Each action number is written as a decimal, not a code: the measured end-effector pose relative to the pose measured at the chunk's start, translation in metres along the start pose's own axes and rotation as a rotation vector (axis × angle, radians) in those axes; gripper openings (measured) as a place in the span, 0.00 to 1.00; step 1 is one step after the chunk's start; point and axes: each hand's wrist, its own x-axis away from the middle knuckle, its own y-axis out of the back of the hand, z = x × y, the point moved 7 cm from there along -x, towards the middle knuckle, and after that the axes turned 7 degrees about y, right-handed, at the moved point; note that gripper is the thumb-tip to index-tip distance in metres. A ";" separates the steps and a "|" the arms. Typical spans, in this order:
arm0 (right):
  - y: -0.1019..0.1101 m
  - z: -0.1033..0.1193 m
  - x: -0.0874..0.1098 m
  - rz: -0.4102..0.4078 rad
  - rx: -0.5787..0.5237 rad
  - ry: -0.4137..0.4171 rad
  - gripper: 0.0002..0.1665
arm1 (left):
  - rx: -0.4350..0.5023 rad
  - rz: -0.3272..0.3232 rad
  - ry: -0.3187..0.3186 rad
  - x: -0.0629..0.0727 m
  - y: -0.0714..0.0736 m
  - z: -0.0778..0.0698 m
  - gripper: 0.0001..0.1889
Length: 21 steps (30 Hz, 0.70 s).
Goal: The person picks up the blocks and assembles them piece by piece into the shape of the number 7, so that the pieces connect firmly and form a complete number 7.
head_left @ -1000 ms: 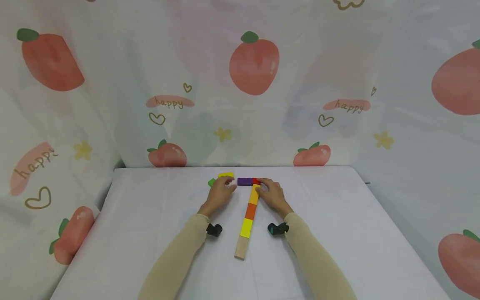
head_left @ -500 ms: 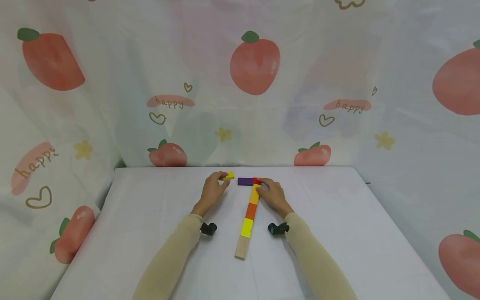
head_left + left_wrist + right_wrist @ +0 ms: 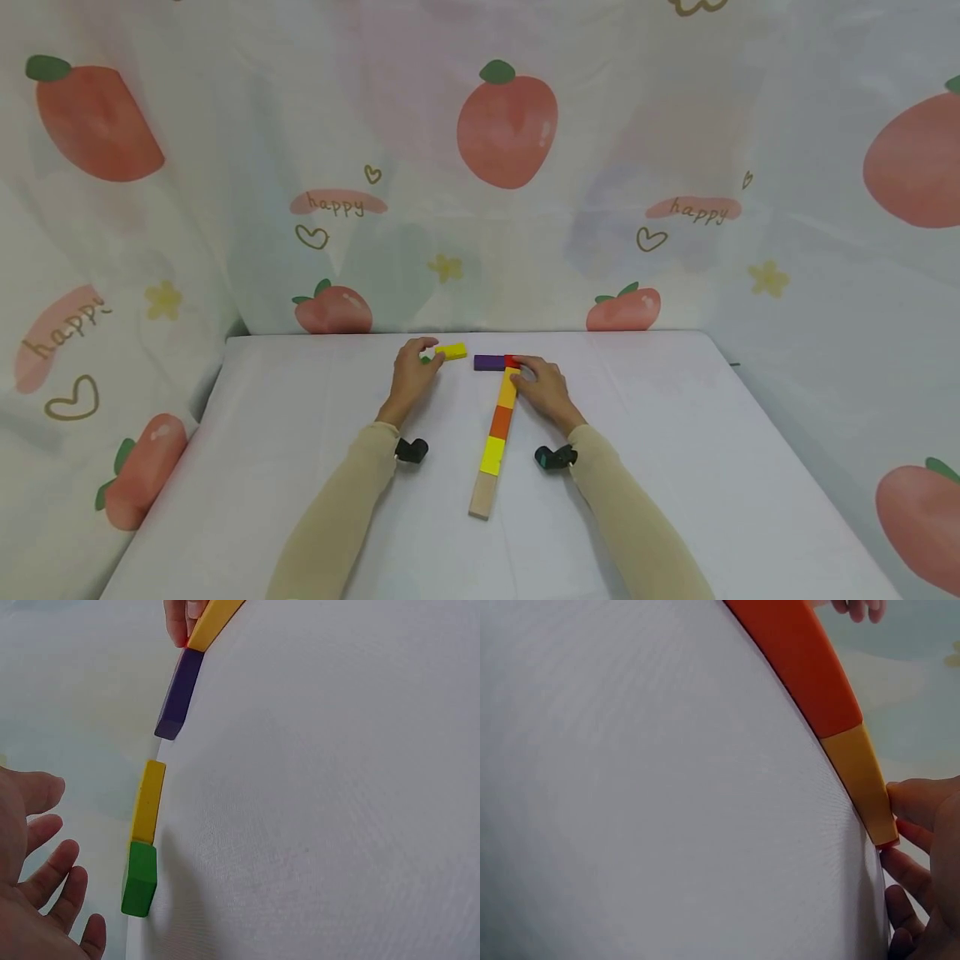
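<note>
My left hand (image 3: 412, 372) hovers with spread fingers beside a yellow block (image 3: 452, 352) and a green block (image 3: 139, 880). In the left wrist view these two lie end to end, and the left fingers are apart from both. The right hand (image 3: 547, 387) pinches a small red block (image 3: 511, 361) at the top of a row, its thumb touching the orange-yellow block (image 3: 862, 780) below. Most of the red block is hidden by the fingers. A purple block (image 3: 489, 362) adjoins the red one on its left.
Down the row follow an orange-red block (image 3: 501, 422), a bright yellow block (image 3: 492, 456) and a plain wooden block (image 3: 483, 496). They lie on a white-covered table (image 3: 637, 500). A fruit-printed curtain (image 3: 525, 250) stands behind the table's far edge.
My left hand has drawn back leftward from the yellow block, its fingers opening out. The yellow block now shows fully, with part of the green one. The right hand has stayed in place.
</note>
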 end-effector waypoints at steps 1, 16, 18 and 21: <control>0.000 0.000 0.000 0.001 -0.002 -0.002 0.29 | -0.010 -0.001 0.011 -0.001 0.000 0.002 0.19; 0.000 -0.001 0.001 -0.009 -0.001 -0.005 0.29 | -0.146 0.026 0.080 -0.014 -0.009 0.019 0.25; 0.000 -0.001 0.001 -0.012 0.001 -0.004 0.29 | -0.159 0.029 0.082 -0.014 -0.010 0.020 0.24; 0.000 0.000 0.000 -0.014 0.006 0.000 0.29 | -0.183 0.026 0.084 -0.015 -0.012 0.022 0.24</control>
